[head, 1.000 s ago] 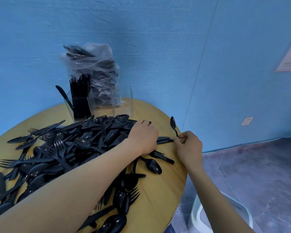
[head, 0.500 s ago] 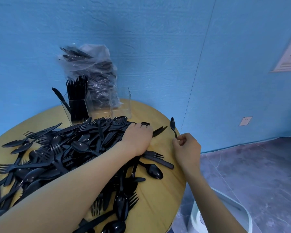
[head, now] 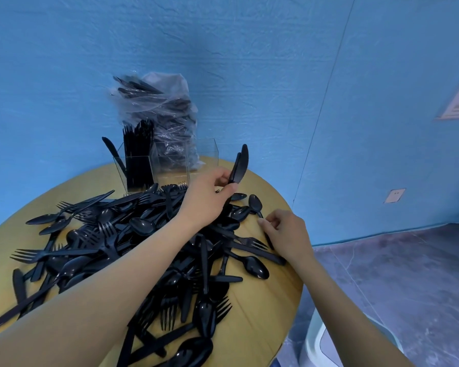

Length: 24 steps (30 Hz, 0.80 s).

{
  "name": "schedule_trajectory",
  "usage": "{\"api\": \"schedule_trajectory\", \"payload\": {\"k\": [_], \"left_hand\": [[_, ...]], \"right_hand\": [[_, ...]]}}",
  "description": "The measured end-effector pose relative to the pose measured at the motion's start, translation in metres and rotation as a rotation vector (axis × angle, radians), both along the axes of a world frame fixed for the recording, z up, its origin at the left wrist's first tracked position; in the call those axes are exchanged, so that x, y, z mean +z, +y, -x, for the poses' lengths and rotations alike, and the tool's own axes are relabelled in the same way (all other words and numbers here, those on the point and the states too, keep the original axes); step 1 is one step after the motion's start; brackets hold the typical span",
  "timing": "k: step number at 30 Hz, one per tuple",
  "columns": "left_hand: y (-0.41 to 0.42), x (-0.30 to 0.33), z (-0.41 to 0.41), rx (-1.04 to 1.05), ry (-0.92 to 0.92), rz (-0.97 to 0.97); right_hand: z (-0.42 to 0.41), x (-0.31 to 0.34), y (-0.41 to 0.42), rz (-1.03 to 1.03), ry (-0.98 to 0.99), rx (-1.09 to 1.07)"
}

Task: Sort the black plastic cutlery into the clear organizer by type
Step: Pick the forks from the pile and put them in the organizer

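Most of the black cutlery point(head: 133, 250) is seen unsorted, heaped on the round table point(head: 263, 308) in front of the clear organizer point(head: 167, 165). One compartment is already packed with upright pieces; the others look empty. Two knives point(head: 239, 165) are pinched in the left hand point(head: 210, 200), just right of the organizer. A spoon point(head: 255, 203) handle is gripped by the right hand point(head: 289, 234).

A plain indoor room: textured blue walls point(head: 249, 75), grey stone-look floor point(head: 408, 274), round wooden table point(head: 263, 300).

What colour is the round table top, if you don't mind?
Yellowish tan table top, clearest in the head view.
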<state>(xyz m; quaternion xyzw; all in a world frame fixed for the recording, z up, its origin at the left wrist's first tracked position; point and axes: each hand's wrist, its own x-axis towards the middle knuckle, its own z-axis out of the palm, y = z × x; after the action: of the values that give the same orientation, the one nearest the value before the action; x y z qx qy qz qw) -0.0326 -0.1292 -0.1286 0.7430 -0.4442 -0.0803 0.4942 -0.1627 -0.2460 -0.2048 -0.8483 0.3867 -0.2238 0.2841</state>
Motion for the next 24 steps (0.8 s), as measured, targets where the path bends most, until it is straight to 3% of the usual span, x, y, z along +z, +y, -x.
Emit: {"api": "schedule_trajectory", "payload": {"k": [3, 9, 11, 17, 24], "left_hand": [[0.007, 0.006, 0.000, -0.009, 0.093, 0.077], [0.019, 0.017, 0.010, -0.043, 0.108, 0.121], [0.024, 0.020, 0.015, -0.067, 0.064, 0.126], [0.048, 0.022, 0.029, -0.152, 0.034, 0.162], [0.078, 0.018, 0.027, -0.241, 0.093, 0.074]], "right_hand": [[0.001, 0.010, 0.003, 0.060, -0.077, -0.005], [-0.008, 0.080, 0.038, -0.022, -0.603, 0.118], [-0.012, 0.098, 0.049, 0.003, -0.690, 0.150], [-0.021, 0.102, 0.071, -0.030, -0.789, 0.127], [-0.024, 0.098, 0.090, -0.203, -0.731, 0.169]]}}
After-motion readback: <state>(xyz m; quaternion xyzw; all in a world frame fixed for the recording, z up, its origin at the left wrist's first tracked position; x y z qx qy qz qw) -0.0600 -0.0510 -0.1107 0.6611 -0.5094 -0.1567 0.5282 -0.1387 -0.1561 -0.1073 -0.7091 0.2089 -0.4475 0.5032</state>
